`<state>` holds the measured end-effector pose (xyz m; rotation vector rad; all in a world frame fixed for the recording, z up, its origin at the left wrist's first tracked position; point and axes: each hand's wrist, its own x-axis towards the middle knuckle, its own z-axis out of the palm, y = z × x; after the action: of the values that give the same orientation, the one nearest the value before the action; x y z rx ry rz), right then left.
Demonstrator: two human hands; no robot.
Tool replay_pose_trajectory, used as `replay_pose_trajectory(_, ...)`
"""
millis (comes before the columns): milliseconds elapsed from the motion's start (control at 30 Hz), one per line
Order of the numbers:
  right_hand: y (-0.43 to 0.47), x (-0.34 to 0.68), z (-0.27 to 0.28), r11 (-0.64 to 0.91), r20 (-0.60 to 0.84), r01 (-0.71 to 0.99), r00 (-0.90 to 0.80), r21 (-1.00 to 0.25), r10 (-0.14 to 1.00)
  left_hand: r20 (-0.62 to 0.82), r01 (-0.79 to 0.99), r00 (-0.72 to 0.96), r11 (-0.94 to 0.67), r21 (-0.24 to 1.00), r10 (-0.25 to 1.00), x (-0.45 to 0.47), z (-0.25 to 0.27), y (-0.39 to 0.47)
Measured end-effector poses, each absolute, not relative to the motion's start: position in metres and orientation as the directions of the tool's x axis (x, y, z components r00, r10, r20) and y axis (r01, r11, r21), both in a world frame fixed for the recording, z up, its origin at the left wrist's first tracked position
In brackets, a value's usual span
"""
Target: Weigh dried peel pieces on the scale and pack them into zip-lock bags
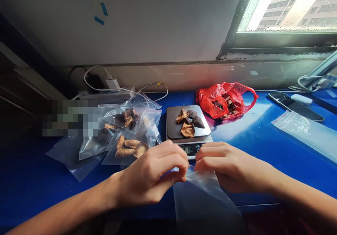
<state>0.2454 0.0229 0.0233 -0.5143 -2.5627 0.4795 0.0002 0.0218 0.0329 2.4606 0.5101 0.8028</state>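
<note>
My left hand (160,172) pinches the top edge of a clear plastic bag (205,203) with thumb and forefinger. My right hand (223,161) has its fingers curled on the same edge, a little apart from the left. The bag hangs below both hands over the table's front edge, and I see nothing inside it. Just beyond them sits a small digital scale (170,128), its display partly covered by my fingers. Several dried, peel-like pieces (187,129), dark and rough outside and tan inside, lie on its steel plate.
Left of the scale, clear zip bags (105,147) with dried pieces overlap on the blue table (237,140). Behind right, an open red plastic bag (214,98) holds more pieces. A phone (295,107) and flat clear bags (308,129) lie at right. A white charger (112,85) and cables run along the wall.
</note>
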Motion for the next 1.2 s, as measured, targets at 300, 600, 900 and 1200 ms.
replay_pose_trajectory(300, 0.017, 0.244, 0.042, 0.515, 0.224, 0.115, -0.806, -0.849, 0.549, 0.422, 0.191, 0.795, -0.84, 0.508, 0.436, 0.001, 0.03, 0.017)
replay_pose_trajectory(600, 0.015, 0.242, 0.031, 0.612, 0.247, 0.202, -0.785, -0.765, 0.568, 0.253, 0.27, 0.837, -0.769, 0.579, 0.485, -0.002, 0.032, 0.014)
replay_pose_trajectory(900, 0.032, 0.262, 0.038, 0.68, 0.492, 0.148, -0.583, -0.718, 0.647, 0.136, 0.321, 0.877, -0.773, 0.548, 0.46, -0.014, 0.055, 0.025)
replay_pose_trajectory(1200, 0.04, 0.242, -0.001, 0.747, 0.573, 0.664, -0.629, 0.042, 0.526, 0.25, 0.162, 0.895, -0.792, 0.589, 0.369, -0.022, 0.062, 0.026)
